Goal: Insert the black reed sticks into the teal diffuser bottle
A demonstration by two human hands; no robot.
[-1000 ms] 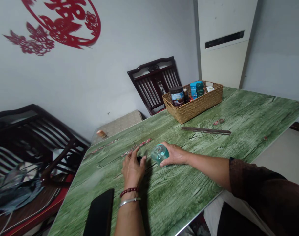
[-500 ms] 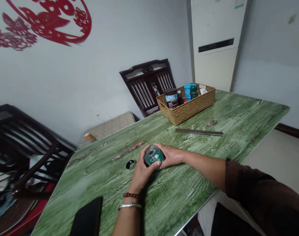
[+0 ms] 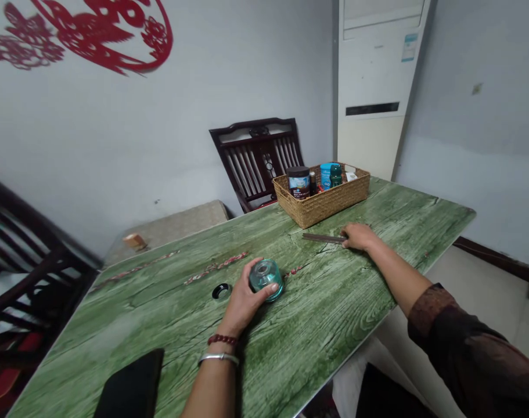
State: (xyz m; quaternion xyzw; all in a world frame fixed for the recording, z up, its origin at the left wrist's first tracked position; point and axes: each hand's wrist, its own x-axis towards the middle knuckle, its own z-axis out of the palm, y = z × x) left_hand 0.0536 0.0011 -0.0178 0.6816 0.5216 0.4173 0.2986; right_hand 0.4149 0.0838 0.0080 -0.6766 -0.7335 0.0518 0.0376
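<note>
A round teal glass bottle [image 3: 268,280] with a small opening on top stands on the green wood-patterned table [image 3: 325,342]. My left hand [image 3: 245,297] is wrapped around its left side, thumb across the front. To the left of that hand lies a black ring-shaped cap [image 3: 221,291]. Over to the right, my right hand [image 3: 358,237] has its fingers closed on the right end of a bundle of thin dark brown sticks [image 3: 321,237], which lies on the table. The fingertips are partly hidden, and so is that end of the sticks.
Behind the sticks is a wicker basket [image 3: 323,208] holding a dark-lidded jar [image 3: 298,182], a blue container and a green bottle. A flat black object [image 3: 131,386] lies at the near left. Dark wooden chairs [image 3: 259,159] stand beyond the table.
My right hand has let go of the bottle and moved right to the sticks, closing on their right end. My left hand has stayed on the bottle. The view has shifted slightly.
</note>
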